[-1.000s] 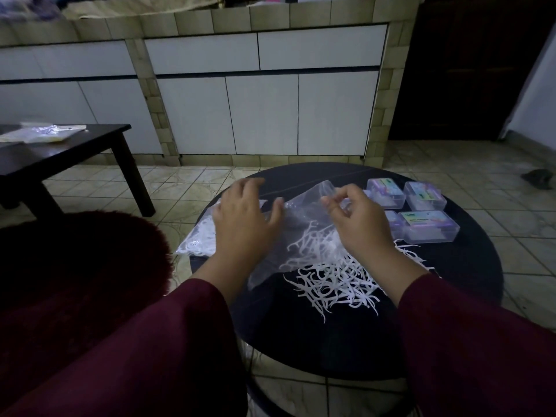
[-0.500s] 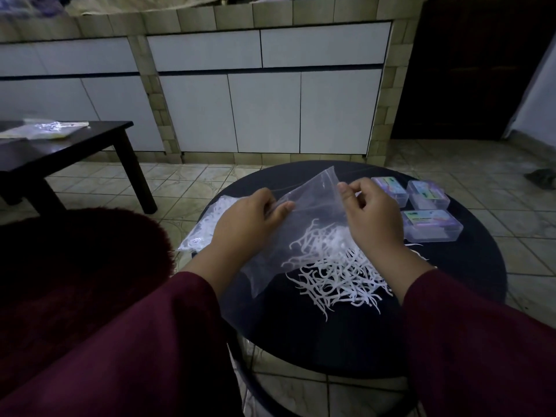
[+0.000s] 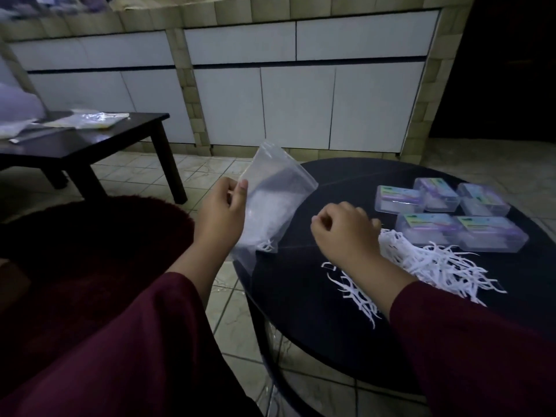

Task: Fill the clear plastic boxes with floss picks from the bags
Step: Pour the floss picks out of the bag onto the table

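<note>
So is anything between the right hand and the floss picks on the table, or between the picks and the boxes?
Nothing visible: the right hand is at the floss picks, which reach the closed clear boxes.
</note>
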